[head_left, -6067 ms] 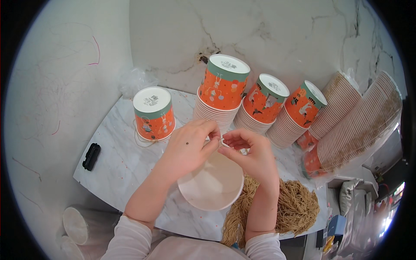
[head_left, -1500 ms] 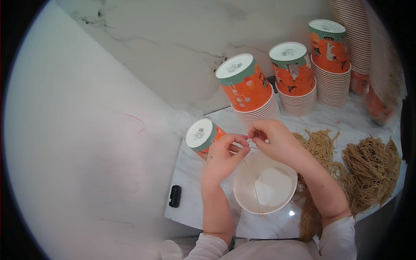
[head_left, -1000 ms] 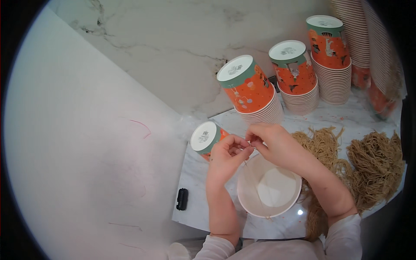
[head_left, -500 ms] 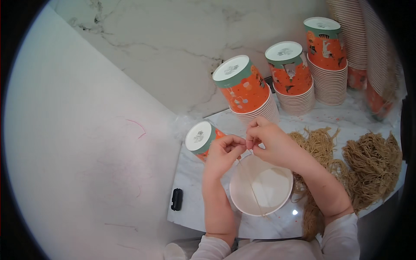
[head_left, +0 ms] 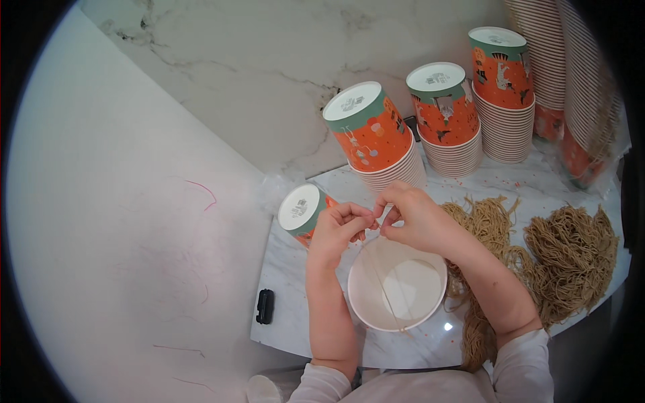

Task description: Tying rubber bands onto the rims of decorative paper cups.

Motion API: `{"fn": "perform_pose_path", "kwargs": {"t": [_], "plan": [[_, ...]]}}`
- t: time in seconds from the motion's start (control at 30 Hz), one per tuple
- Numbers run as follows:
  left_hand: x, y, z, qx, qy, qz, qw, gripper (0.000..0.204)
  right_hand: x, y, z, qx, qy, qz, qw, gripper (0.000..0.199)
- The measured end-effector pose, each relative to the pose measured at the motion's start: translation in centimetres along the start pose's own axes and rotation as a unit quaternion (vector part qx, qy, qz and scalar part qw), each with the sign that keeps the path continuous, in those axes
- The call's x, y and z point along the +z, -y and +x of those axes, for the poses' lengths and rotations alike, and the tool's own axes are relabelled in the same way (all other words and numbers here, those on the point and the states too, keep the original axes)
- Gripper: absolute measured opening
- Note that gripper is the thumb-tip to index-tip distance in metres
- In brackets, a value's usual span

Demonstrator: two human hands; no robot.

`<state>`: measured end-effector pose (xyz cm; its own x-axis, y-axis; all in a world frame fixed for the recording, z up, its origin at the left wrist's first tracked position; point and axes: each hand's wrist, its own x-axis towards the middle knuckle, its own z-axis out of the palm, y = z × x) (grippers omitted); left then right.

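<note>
My left hand (head_left: 336, 230) and my right hand (head_left: 411, 216) meet fingertip to fingertip above the far rim of a white round paper tub (head_left: 358, 295). A thin tan string (head_left: 384, 281) runs from the left fingers across the tub's opening to its near rim. The left thumb and forefinger pinch it. My right fingers are curled in beside them, apparently on the string's end, though the end is too fine to make out. Just left of my left hand, an orange and green paper tub (head_left: 299, 208) stands upside down.
Stacked, upturned orange tubs (head_left: 377, 141) line the table's far side, with tall bagged stacks (head_left: 591, 87) at the back right. Loose tan string bundles (head_left: 570, 258) lie right, partly under my right forearm. A small black object (head_left: 265, 306) sits near the left edge of the marbled table (head_left: 289, 282).
The view has shifted slightly, so everything sits a little further left. My fingertips remain together over the tub, and the right fingers look slightly more spread.
</note>
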<state>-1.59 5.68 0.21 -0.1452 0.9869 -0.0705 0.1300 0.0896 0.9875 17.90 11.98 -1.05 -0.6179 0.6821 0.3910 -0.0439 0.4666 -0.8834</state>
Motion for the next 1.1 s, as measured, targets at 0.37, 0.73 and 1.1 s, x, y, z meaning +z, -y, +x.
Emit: {"fn": "perform_pose_path", "kwargs": {"t": [0.37,0.73,1.1], "plan": [[0.6,-0.4,-0.2,-0.008,0.023,0.009,1.0,0.016,0.4,-0.8,0.4,-0.064,-0.041,0.026,0.997,0.008],[0.1,0.0,0.2,-0.01,0.005,-0.016,1.0,0.013,0.0,-0.6,0.2,-0.039,-0.021,-0.052,0.998,0.008],[0.1,0.0,0.3,-0.009,0.002,-0.012,1.0,0.013,0.4,-1.2,0.2,-0.057,-0.056,-0.065,0.995,0.014]]}}
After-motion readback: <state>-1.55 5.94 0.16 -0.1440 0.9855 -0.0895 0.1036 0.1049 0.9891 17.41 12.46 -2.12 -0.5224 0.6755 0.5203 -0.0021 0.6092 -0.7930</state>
